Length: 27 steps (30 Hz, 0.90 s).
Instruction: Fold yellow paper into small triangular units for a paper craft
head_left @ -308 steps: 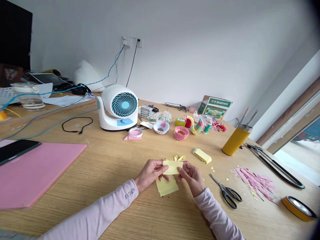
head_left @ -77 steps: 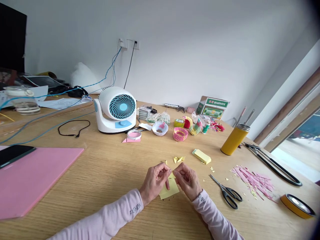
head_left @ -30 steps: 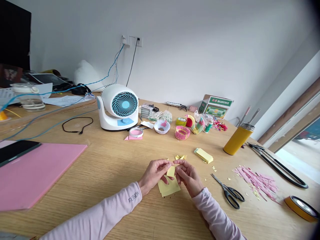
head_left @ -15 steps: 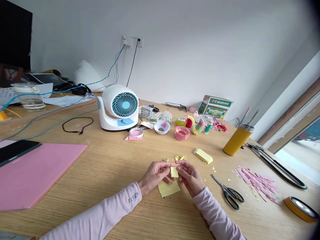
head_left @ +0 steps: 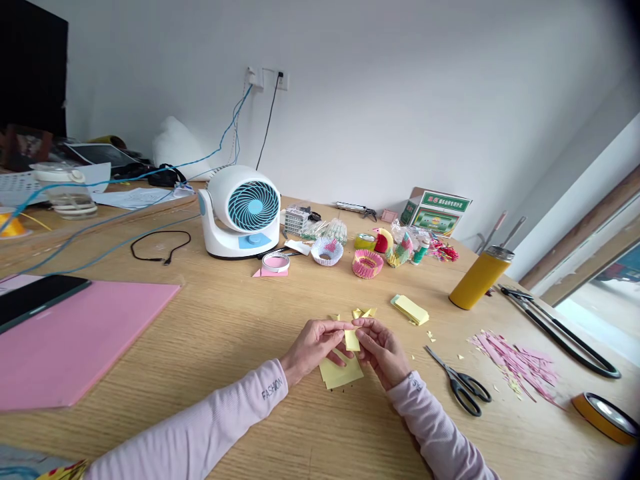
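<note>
A small piece of yellow paper is pinched between my two hands, just above the table. My left hand is closed on its left side, thumb and forefinger at the edge. On the other side my right hand grips it with thumb and fingers. Larger yellow sheets lie flat below, partly hidden by my left fingers. Behind my fingertips are several folded yellow paper pieces. Scissors with black handles rest to the right of my right hand, and a stack of yellow paper strips lies beyond it.
A white fan stands at the back left. A pink board bearing a phone is on the left. Paper rings sit behind. To the right are a yellow tumbler, pink paper scraps and a tape roll.
The whole view has shifted slightly, so things appear a little further right. Both hands still hold the small yellow paper in nearly the same pose.
</note>
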Tool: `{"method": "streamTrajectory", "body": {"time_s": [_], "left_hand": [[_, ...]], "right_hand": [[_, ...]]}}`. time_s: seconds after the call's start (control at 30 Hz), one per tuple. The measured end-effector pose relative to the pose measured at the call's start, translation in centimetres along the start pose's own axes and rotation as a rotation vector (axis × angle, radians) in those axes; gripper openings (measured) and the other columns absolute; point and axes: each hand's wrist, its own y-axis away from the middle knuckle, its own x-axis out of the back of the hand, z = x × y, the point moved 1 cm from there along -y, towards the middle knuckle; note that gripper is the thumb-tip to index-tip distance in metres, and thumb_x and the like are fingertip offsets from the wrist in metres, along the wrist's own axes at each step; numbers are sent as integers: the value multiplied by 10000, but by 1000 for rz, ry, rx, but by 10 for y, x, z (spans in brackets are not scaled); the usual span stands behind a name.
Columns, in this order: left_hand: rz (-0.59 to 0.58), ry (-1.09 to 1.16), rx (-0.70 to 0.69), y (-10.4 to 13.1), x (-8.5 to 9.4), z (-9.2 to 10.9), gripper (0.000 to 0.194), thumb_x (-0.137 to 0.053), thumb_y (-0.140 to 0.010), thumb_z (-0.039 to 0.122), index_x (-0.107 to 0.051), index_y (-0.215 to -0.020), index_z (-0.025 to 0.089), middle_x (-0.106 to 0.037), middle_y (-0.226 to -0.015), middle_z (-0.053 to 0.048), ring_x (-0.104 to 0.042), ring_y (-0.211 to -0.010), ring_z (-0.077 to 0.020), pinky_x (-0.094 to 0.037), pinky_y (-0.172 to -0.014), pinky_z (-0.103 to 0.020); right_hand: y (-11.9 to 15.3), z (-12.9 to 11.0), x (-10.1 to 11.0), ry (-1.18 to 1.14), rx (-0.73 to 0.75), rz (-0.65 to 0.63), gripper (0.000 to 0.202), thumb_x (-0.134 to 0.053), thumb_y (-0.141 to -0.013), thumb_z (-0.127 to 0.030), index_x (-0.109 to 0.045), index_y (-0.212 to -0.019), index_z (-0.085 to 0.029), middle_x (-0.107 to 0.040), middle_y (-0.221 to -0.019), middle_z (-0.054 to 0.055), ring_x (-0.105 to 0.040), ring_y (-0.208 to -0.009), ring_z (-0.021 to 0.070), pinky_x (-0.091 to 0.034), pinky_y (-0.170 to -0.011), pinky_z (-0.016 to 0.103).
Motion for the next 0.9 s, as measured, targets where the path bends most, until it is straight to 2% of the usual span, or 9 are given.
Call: {"method": "streamTrajectory", "body": {"time_s": [0.37,0.5,0.67,0.8,0.9], "left_hand": [[-19,0,-23,-1,1,-2,380,-622,-756,333,-629,-1050,93,-613,-882,-96,-660,-686,-179,-529,-523,-245],[11,-35,-23,0,0,0,386,-631,-734,342,-617,-1021,84,-609,-921,-110,-639,-624,-147,-523,-506,-249],[52,-187,-40,0,2,-1,289,-580,-748,283,-599,-972,102,-621,-792,-74,-609,-575,-132,-489,-456,-216],[95,-399,-120,2,3,-4,199,-551,-731,185,-613,-917,147,-630,-692,-32,-597,-561,-122,-463,-483,-194],[126,-512,-185,2,3,-2,139,-549,-758,223,-626,-857,166,-638,-661,-17,-593,-525,-114,-445,-502,-194]], "right_hand": [[0,1,0,25,1,-5,323,-729,-698,-363,-586,-918,-174,-586,-621,-23,-483,-427,57,-395,-381,164],[-1,1,-2,66,21,-19,323,-715,-704,-393,-587,-909,-179,-606,-652,-11,-496,-431,65,-411,-378,173],[-1,2,-3,96,-2,-30,342,-705,-702,-421,-577,-910,-181,-612,-642,-13,-517,-415,75,-432,-373,181],[0,3,-6,141,0,-18,361,-708,-685,-440,-571,-892,-178,-625,-693,-3,-536,-403,81,-441,-365,194],[0,2,-8,165,-11,-26,368,-679,-701,-466,-554,-895,-180,-564,-594,-39,-540,-387,99,-446,-361,211]]}}
